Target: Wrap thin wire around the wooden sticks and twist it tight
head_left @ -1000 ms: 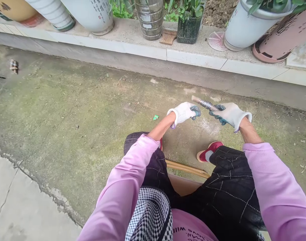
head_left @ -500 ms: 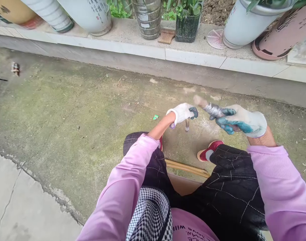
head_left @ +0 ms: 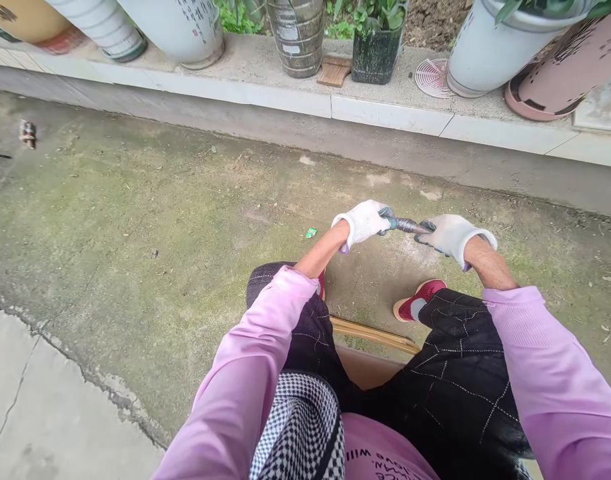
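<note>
Above the ground, a short stick wrapped in silvery material (head_left: 408,225) spans the gap between my gloved hands. My left hand (head_left: 366,220), in a white glove with dark-coated fingertips, is closed around its left end. At the other end, the fingers of my right hand (head_left: 450,237), in a matching glove, are pinched on the stick. Both ends are hidden by the gloves. What the silvery wrapping is made of, I cannot tell.
A ledge (head_left: 285,93) carries several plant pots, including a white pot (head_left: 170,30) and a pink pot (head_left: 560,73). A green scrap (head_left: 311,233) lies on the mossy concrete. A red shoe (head_left: 418,300) and wooden strips (head_left: 373,333) are below my hands.
My right hand has come left and turned over, bringing the wrapped stick to my left hand. A dark brown piece that hung below my left hand no longer shows.
</note>
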A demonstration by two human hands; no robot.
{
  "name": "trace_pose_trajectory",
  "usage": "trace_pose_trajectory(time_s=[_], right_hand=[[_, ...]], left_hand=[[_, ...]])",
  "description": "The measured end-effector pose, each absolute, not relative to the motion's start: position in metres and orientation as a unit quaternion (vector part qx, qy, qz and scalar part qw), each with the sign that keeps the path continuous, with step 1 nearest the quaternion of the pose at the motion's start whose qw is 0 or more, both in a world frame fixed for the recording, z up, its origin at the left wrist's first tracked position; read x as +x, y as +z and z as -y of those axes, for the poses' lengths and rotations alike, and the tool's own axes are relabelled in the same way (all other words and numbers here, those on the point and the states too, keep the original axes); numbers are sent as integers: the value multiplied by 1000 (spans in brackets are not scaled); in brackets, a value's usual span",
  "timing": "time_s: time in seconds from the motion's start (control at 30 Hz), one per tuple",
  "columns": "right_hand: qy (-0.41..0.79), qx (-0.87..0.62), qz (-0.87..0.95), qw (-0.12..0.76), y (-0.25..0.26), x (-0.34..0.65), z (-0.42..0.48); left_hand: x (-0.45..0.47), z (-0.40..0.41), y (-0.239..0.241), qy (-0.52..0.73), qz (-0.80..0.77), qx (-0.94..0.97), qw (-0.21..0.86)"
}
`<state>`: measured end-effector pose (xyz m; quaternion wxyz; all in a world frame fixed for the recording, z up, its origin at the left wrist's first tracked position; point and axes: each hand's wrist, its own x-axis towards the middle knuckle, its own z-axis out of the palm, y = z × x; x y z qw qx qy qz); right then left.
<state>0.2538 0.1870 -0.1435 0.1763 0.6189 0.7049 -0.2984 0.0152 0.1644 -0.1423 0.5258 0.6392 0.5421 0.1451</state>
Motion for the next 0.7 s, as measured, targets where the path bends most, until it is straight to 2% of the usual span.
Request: trace_pose_trajectory(time_s=[0.03,0.1,0.23,0.33,0.47,0.6,0.7], right_hand=[[-289,637,-694,169,-141,254,-189],[-328,672,-657,95,-136,256,-190],[-503,664,-528,-164,-120,256,-180],[-581,606,-487,-241,-108,258,-171],[-646,550,-497,-183,-96,268,-165],[-659,506,-556,-10,-95,273,-163],[-616,471,-620,116,-103,272,-160]], left_hand=[[17,-163,-141,155,-535,614,559],[19,-161,-140,175,-515,569,617],[22,-161,-141,211,-475,529,671],[21,-162,-145,201,-457,542,676],[17,-167,-150,155,-468,604,626],[12,-172,-146,149,-506,654,542],[10,-169,-139,149,-511,666,522]])
